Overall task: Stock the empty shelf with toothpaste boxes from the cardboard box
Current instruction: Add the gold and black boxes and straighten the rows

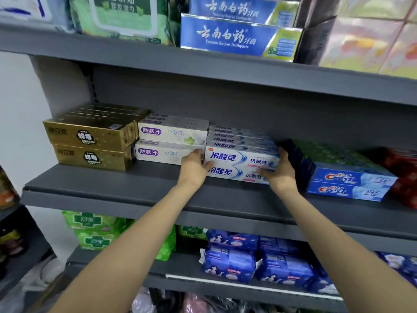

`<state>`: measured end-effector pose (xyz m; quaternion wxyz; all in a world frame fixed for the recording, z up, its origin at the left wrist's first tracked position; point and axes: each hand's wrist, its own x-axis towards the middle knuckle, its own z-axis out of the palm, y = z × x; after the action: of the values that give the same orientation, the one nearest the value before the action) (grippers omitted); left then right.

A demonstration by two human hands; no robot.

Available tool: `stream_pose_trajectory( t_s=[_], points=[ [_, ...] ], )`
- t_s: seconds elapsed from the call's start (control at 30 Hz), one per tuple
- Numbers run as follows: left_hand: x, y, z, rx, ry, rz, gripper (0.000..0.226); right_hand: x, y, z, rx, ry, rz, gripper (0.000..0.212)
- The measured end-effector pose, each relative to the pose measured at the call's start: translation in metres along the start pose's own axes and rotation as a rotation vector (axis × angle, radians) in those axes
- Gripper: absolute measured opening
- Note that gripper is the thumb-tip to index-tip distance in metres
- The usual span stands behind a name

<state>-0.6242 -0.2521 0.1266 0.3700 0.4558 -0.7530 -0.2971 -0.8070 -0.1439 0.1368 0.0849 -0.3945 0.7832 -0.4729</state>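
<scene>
Place: we see a shop | evidence: grey metal display shelves (216, 64) stocked with rows of boxed toothpaste (241, 159), packaged wipes (121, 16)

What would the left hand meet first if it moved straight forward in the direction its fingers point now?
Probably nothing new: the left hand already touches the left end of the white-and-blue toothpaste boxes, beside the white-and-purple toothpaste boxes. Further on, likely the grey shelf back panel; depth is unclear.
</scene>
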Motion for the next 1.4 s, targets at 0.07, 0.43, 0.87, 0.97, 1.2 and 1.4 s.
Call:
stream_pose_trajectory(
  t_s=[0.07, 0.43, 0.87, 0.97, 1.2, 1.4],
  points=[
    [0.001, 0.001, 0.000, 0.031, -0.010, -0.015, 0.026, 0.000, -0.002, 0.002, -0.042, -0.008, 0.007, 0.091],
    [-0.003, -0.003, -0.005, 0.515, 0.137, 0.544, 0.078, 0.002, -0.013, 0.008, -0.658, 0.049, -0.248, 0.082],
    [0.012, 0.036, 0.007, 0.787, -0.124, 0.351, 0.068, 0.000, -0.018, 0.005, -0.752, -0.068, -0.329, 0.075],
    [0.002, 0.049, 0.019, 0.724, -0.051, 0.404, 0.055, -0.005, -0.012, -0.006, -0.457, 0.000, -0.354, 0.069],
    [-0.037, 0.105, 0.062, 0.397, -0.022, 0.681, 0.028, -0.017, 0.029, -0.072, -0.356, 0.027, -0.366, 0.053],
    [-0.041, 0.168, 0.112, 0.263, -0.229, 0.567, 0.027, 0.007, 0.081, -0.154, -0.368, 0.089, -0.263, 0.034]
  ],
)
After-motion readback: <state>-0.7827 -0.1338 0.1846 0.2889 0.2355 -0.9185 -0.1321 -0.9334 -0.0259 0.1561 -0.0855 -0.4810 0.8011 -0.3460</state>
